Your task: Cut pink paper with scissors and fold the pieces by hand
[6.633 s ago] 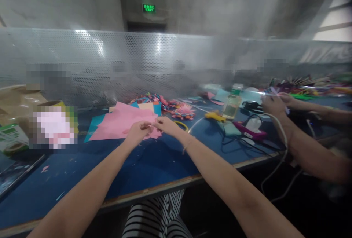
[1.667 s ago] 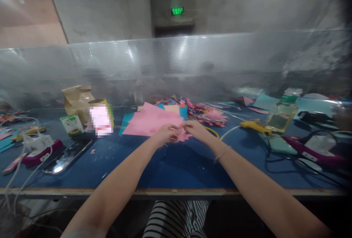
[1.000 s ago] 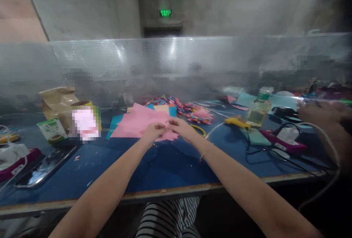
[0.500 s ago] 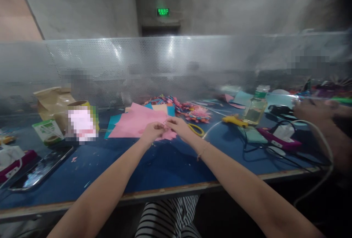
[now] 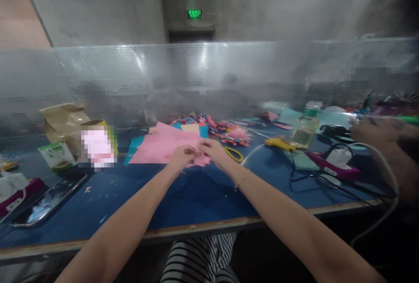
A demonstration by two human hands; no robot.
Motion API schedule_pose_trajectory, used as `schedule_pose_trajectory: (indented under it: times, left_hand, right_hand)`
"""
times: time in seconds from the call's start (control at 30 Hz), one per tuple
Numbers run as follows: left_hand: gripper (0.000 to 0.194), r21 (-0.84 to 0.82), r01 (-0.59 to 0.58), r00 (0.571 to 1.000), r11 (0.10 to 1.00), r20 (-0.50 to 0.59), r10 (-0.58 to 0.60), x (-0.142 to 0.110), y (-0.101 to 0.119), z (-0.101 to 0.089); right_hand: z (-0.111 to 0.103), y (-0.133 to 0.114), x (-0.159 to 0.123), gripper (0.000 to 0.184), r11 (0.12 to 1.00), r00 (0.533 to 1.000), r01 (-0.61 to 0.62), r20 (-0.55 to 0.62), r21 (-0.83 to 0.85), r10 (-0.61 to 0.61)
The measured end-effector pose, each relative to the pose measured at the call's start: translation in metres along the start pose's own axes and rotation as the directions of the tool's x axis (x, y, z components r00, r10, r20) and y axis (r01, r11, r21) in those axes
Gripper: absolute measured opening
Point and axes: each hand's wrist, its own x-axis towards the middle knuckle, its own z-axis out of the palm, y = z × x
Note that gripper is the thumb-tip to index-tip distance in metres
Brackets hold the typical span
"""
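Observation:
At the middle of the table, my left hand (image 5: 182,156) and my right hand (image 5: 212,150) are close together, fingertips almost meeting. Both are closed in a pinch on a small piece of pink paper (image 5: 203,161) with a jagged lower edge; its exact shape is partly covered by my fingers. Just behind and to the left lie large pink paper sheets (image 5: 160,141), on top of a blue-green sheet (image 5: 131,150). Yellow-handled scissors (image 5: 235,154), only partly visible, rest beside my right hand. Fringed paper flowers (image 5: 238,135) in pink, red and blue are piled behind it.
On the left are a phone (image 5: 52,200), a green-white packet (image 5: 58,156) and a paper bag (image 5: 62,119). To the right are a yellow glue gun (image 5: 279,144), a bottle of yellowish liquid (image 5: 304,130), a purple power strip (image 5: 343,171) with cables, and another person's hand (image 5: 369,130).
My hands stay almost in the same place, fingers still pinched on the pink paper. At the right, the other person's hand and arm have shifted slightly.

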Motion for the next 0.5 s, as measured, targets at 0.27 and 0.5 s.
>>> schedule_pose_trajectory:
  times: [0.27, 0.5]
  left_hand:
    - [0.026, 0.066, 0.007, 1.000, 0.998, -0.021, -0.006, -0.0034, 0.0071, 0.0033]
    - [0.026, 0.034, 0.044, 0.998, 0.998, -0.045, -0.043, -0.0038, 0.0080, 0.0050]
  right_hand:
    - [0.0013, 0.0043, 0.0015, 0.019, 0.996, 0.998, -0.048, -0.034, 0.070, 0.050]
    - [0.0015, 0.0042, 0.0024, 0.020, 0.996, 0.998, -0.050, -0.030, 0.069, 0.052]
